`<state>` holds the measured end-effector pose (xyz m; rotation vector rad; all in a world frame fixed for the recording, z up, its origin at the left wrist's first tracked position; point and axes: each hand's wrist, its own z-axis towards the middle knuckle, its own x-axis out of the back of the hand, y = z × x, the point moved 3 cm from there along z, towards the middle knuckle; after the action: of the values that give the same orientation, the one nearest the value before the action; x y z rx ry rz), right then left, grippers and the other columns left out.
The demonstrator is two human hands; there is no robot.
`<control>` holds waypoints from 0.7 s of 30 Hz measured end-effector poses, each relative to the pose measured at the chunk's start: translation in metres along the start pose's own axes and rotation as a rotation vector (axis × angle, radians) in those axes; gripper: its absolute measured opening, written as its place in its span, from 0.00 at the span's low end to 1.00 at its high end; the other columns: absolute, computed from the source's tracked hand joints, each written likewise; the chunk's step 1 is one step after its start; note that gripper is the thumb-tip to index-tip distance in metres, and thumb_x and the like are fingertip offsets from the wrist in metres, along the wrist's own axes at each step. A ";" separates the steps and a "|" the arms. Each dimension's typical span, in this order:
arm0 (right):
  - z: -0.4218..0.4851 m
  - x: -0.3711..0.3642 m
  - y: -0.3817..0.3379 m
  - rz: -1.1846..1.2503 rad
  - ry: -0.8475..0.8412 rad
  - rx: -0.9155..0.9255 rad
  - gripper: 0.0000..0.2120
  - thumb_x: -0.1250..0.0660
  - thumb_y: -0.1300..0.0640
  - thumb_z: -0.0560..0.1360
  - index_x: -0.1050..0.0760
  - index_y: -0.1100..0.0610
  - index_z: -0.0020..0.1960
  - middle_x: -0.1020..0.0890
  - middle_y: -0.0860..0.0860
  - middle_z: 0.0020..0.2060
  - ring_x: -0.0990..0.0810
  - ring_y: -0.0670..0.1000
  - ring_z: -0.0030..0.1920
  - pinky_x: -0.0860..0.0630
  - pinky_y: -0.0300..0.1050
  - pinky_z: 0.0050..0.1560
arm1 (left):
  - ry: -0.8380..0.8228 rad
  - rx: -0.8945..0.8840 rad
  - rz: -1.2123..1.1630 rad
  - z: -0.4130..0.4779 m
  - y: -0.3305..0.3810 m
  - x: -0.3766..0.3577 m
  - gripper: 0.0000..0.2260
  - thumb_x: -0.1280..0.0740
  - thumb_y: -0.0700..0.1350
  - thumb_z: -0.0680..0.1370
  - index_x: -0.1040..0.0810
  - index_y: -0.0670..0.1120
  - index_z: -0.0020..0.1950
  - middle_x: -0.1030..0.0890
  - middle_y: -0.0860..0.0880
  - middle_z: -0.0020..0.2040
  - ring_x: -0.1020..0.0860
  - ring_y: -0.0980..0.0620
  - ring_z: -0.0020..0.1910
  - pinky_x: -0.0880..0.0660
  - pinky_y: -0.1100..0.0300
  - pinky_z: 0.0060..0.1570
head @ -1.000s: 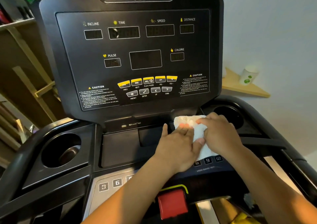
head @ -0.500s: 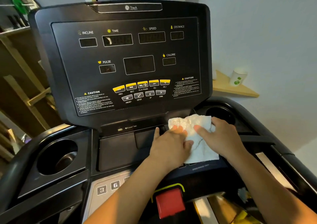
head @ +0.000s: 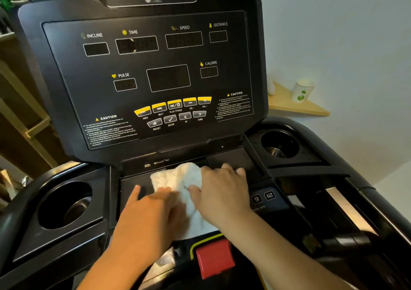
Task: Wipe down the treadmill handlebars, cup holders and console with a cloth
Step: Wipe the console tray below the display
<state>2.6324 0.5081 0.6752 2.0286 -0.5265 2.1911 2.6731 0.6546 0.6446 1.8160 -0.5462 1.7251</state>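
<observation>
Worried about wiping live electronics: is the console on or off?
Looks off: the readout windows on the console are all dark, no lit digits.

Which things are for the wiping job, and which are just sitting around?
For the job: cloth, left hand, right hand, console, left cup holder, right cup holder.
Just sitting around: cup, shelf, wooden rack.

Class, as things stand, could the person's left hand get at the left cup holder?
Probably yes. The left hand rests on the cloth, beside the left cup holder; only bare black console surface lies between, with nothing standing in the way.
</observation>
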 end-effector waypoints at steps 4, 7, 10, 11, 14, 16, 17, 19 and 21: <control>0.000 0.007 0.033 -0.032 0.033 -0.099 0.17 0.41 0.38 0.75 0.27 0.49 0.52 0.18 0.50 0.46 0.25 0.55 0.55 0.35 0.54 0.53 | 0.074 -0.138 -0.040 0.017 0.026 -0.020 0.20 0.49 0.52 0.77 0.19 0.50 0.54 0.17 0.50 0.54 0.18 0.49 0.57 0.28 0.44 0.64; 0.003 0.018 0.069 -0.072 0.049 -0.199 0.16 0.38 0.38 0.74 0.28 0.49 0.54 0.20 0.49 0.45 0.25 0.55 0.54 0.32 0.53 0.53 | 0.019 -0.176 -0.183 0.041 0.059 -0.022 0.25 0.52 0.56 0.82 0.30 0.47 0.73 0.29 0.48 0.74 0.35 0.51 0.75 0.42 0.44 0.75; 0.009 0.028 0.088 -0.187 0.183 -0.248 0.22 0.28 0.45 0.69 0.30 0.51 0.59 0.23 0.53 0.52 0.26 0.57 0.54 0.29 0.54 0.50 | -0.038 -0.226 -0.144 0.063 0.082 -0.022 0.22 0.50 0.54 0.84 0.36 0.47 0.76 0.38 0.48 0.78 0.43 0.51 0.78 0.48 0.41 0.76; 0.009 0.024 0.089 -0.199 0.221 -0.199 0.24 0.26 0.51 0.67 0.29 0.52 0.60 0.23 0.55 0.54 0.26 0.58 0.55 0.28 0.55 0.50 | -0.048 -0.229 -0.142 0.065 0.085 -0.022 0.22 0.50 0.54 0.84 0.37 0.47 0.76 0.38 0.48 0.78 0.44 0.51 0.78 0.49 0.40 0.75; 0.000 -0.004 0.085 -0.112 0.243 0.088 0.18 0.27 0.64 0.67 0.21 0.57 0.56 0.17 0.56 0.51 0.21 0.58 0.52 0.26 0.56 0.54 | -0.046 -0.206 -0.162 0.053 0.079 -0.021 0.22 0.49 0.54 0.84 0.36 0.47 0.76 0.37 0.48 0.78 0.45 0.52 0.78 0.52 0.39 0.76; -0.007 -0.021 0.078 -0.030 0.218 0.192 0.15 0.28 0.68 0.68 0.19 0.59 0.54 0.16 0.56 0.49 0.18 0.59 0.50 0.25 0.56 0.56 | -0.022 -0.166 -0.189 0.038 0.065 -0.019 0.22 0.49 0.55 0.84 0.34 0.47 0.75 0.34 0.48 0.76 0.40 0.51 0.77 0.53 0.39 0.76; -0.008 -0.025 0.069 -0.011 0.224 0.232 0.14 0.30 0.68 0.69 0.18 0.60 0.54 0.16 0.55 0.49 0.18 0.59 0.50 0.24 0.56 0.56 | 0.004 -0.139 -0.191 0.030 0.056 -0.016 0.23 0.50 0.55 0.83 0.32 0.46 0.73 0.30 0.47 0.74 0.37 0.51 0.76 0.52 0.39 0.76; -0.009 -0.027 0.039 0.002 0.234 0.322 0.14 0.38 0.62 0.71 0.18 0.58 0.53 0.16 0.53 0.49 0.18 0.58 0.49 0.22 0.55 0.54 | 0.066 -0.066 -0.176 0.012 0.037 -0.009 0.24 0.52 0.56 0.81 0.25 0.47 0.67 0.23 0.48 0.67 0.29 0.51 0.70 0.48 0.38 0.74; -0.011 -0.029 0.004 0.058 0.170 0.416 0.18 0.44 0.56 0.71 0.18 0.56 0.52 0.16 0.50 0.49 0.20 0.56 0.49 0.22 0.54 0.53 | 0.074 0.020 -0.171 -0.005 0.011 -0.005 0.26 0.54 0.57 0.79 0.22 0.48 0.63 0.21 0.50 0.64 0.28 0.53 0.69 0.45 0.38 0.74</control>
<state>2.6237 0.5120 0.6450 1.9907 -0.1166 2.6582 2.6614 0.6489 0.6411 1.7503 -0.3340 1.6790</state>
